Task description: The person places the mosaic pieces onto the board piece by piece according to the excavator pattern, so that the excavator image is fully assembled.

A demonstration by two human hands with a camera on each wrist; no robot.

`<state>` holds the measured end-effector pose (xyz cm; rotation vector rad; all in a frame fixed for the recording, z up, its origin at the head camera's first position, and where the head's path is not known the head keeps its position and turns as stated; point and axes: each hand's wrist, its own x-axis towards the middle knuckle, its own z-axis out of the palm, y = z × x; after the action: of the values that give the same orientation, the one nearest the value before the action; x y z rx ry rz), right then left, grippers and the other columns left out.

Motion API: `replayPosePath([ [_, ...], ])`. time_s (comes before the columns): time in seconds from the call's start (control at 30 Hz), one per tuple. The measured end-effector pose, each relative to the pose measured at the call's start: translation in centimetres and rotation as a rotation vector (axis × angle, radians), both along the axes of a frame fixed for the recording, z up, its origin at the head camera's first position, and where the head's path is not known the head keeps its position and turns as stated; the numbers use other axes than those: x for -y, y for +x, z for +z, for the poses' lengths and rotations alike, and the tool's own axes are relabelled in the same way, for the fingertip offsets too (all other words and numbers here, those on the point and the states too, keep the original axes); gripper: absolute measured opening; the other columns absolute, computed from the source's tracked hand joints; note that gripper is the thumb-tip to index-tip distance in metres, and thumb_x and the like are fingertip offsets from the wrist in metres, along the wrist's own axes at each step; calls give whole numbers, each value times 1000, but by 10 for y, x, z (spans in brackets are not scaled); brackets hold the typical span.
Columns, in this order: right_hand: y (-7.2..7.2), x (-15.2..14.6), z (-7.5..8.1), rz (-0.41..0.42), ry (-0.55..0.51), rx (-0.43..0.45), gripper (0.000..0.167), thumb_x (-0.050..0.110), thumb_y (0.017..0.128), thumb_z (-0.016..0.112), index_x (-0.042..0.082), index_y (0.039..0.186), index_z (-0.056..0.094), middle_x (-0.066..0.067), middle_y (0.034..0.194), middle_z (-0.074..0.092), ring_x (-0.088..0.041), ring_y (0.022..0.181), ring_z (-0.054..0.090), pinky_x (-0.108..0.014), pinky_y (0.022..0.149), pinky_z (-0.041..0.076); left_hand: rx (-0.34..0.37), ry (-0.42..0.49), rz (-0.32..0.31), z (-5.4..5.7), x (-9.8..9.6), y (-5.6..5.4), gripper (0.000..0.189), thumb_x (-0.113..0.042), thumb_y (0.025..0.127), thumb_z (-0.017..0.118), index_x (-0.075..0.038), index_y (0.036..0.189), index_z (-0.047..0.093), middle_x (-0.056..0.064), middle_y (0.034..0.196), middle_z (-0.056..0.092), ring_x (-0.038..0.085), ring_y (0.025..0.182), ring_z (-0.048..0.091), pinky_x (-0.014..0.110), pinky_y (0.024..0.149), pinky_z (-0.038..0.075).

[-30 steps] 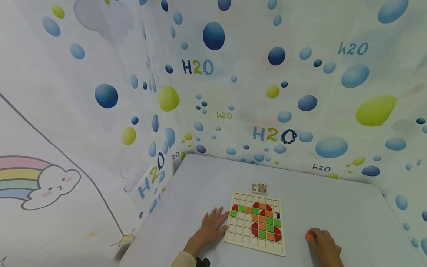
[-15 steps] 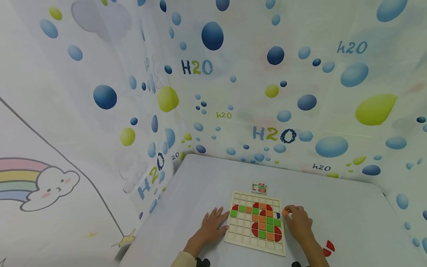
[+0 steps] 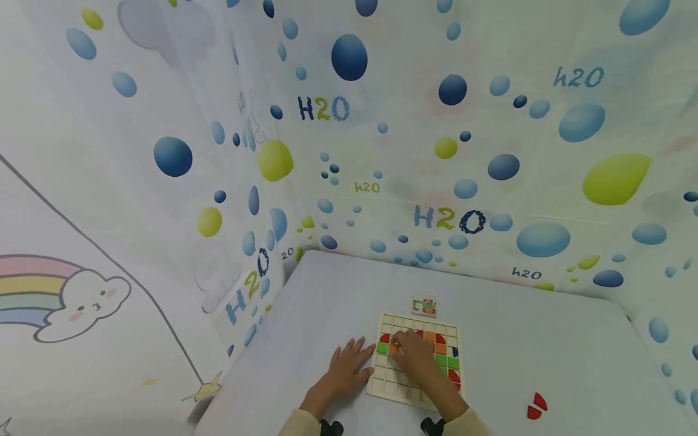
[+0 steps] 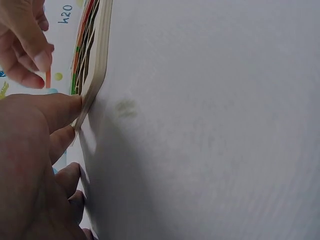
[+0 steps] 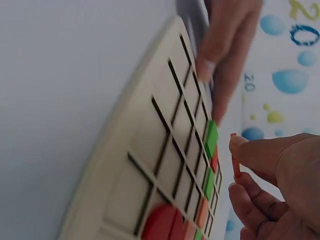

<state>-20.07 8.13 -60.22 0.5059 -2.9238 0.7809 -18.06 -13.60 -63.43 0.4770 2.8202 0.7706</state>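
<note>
A cream grid board [image 3: 388, 376] lies on the table, with red, green, orange and blue tiles in its cells. My right hand [image 3: 418, 357] is over its left part and pinches an orange tile [image 5: 235, 162] between thumb and fingertips. In the right wrist view the tile stands on edge, apart from the board. My left hand [image 3: 343, 370] lies on the table with fingers spread, touching the board's left edge. The left wrist view shows its thumb against the board's rim. Some of the set tiles are hidden under my right hand and forearm.
Two red curved-edged tiles [image 3: 537, 406] lie on the white table [image 3: 545, 339] to the right of the board. Beyond the board's far edge sits a small card [image 3: 424, 306] with a coloured pattern. Printed fabric walls [image 3: 382, 163] rise behind and to the left.
My right hand has carried the orange tile leftward from the right side of the table to over the board, uncovering the two red tiles. My left hand has stayed in place.
</note>
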Motion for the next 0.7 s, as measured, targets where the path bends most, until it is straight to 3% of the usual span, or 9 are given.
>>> replayPosePath([
  [0.27, 2, 23, -16, 59, 57, -41, 17, 20, 91, 84, 21, 89, 67, 3, 91, 62, -21, 88, 62, -56, 80, 48, -9, 11, -10, -1, 1, -1, 57, -35, 104, 63, -21, 158, 50, 16, 168, 39, 44, 157, 30, 72, 123, 20],
  [0.47, 6, 25, -20, 56, 75, -29, 14, 24, 91, 84, 21, 97, 72, 6, 91, 59, -14, 84, 54, -47, 78, 43, 6, 0, -1, 0, 0, -1, 58, -36, 104, 63, -22, 159, 50, 15, 169, 38, 43, 158, 29, 71, 124, 19],
  [0.7, 10, 24, -20, 46, 52, -44, 11, 16, 91, 84, 19, 99, 77, 5, 94, 64, -16, 89, 59, -46, 80, 45, -5, 0, -1, 2, -1, -1, 57, -34, 104, 64, -20, 158, 51, 16, 168, 40, 44, 157, 30, 72, 123, 21],
])
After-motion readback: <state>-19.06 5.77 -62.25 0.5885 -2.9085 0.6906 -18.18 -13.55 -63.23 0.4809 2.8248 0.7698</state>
